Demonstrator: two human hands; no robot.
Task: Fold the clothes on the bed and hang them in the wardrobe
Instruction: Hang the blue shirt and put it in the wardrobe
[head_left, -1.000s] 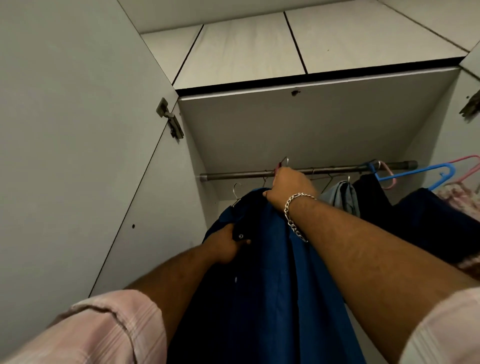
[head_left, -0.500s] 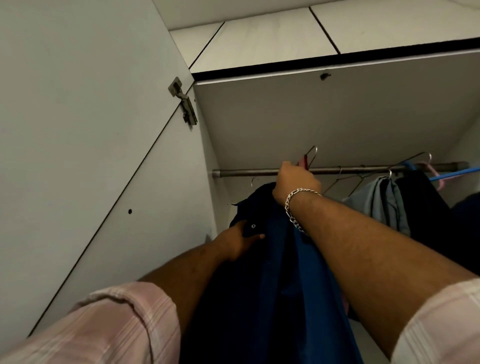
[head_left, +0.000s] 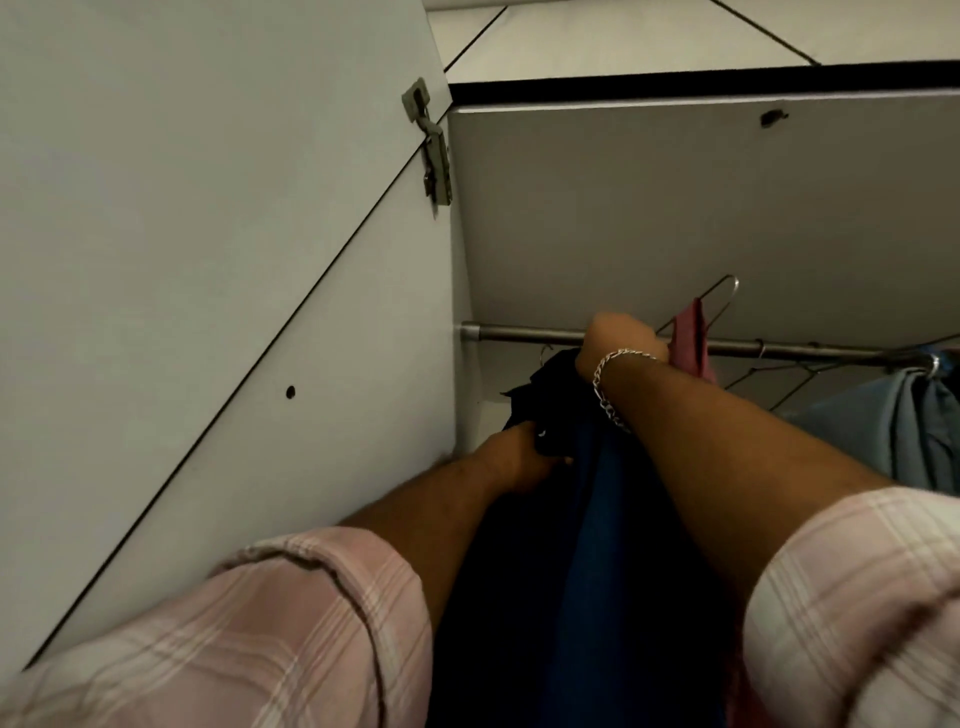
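**Blue shirt nearly on the rail**

Pink plaid sleeves (head_left: 291, 623) are seen nearest, w/ both forearms reaching up into the wardrobe. A dark blue shirt (head_left: 597, 545) hangs between the arms. The left hand (head_left: 511, 460) is closed on a fold of the shirt's dark upper part, fingers curled into the cloth. Above and beyond it, the right hand (head_left: 615, 340), w/ a chain bracelet (head_left: 610, 384) at the wrist, is clenched at the shirt's top, right up against the rail (head_left: 519, 333); what exactly is gripped is hidden by the knuckles, prob. the hanger.

Vs. a sec ago, the view has been swung left and the right hand has been raised from just under the rail to level w/ it. Judged from that, the hooking step is almost done; release is next.

Just right of the right fingers, a wire hanger (head_left: 719, 299) w/ a pink cloth (head_left: 688, 338) is seen, then a grey-blue garment (head_left: 883, 431) further right. The hinge (head_left: 434, 150) sits far above-left.

No brands, labels or writing can be read.
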